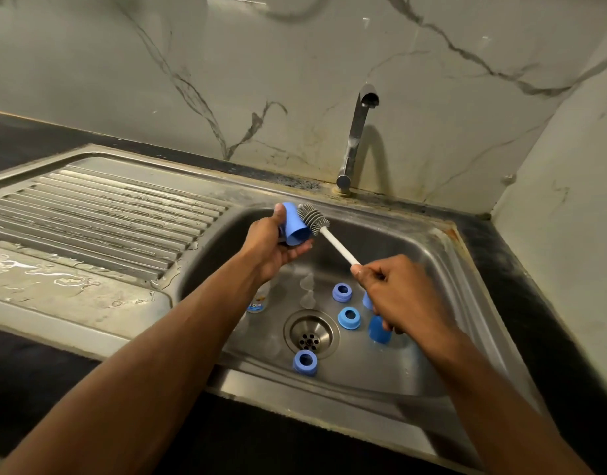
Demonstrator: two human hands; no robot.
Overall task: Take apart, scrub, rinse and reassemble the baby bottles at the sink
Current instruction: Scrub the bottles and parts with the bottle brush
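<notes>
My left hand (pixel 274 245) holds a blue bottle cap (pixel 295 226) over the back left of the sink basin (pixel 415 241), its open end facing right. My right hand (pixel 394 296) grips the white handle of a bottle brush (pixel 315 217); the grey bristle head lies against the cap's outside near its rim. On the basin floor lie three blue collar rings (pixel 342 291) (pixel 349 317) (pixel 305 361), two clear teats (pixel 307 289), a clear bottle (pixel 260 298) partly under my left forearm, and another blue cap (pixel 379 329) partly behind my right hand.
The drain strainer (pixel 310 334) sits mid-basin. A chrome tap (pixel 357 132) rises at the back, with no water running. The ribbed draining board (pixel 99 214) on the left is wet. A dark counter (pixel 535 320) runs along the right, and marble walls close the corner.
</notes>
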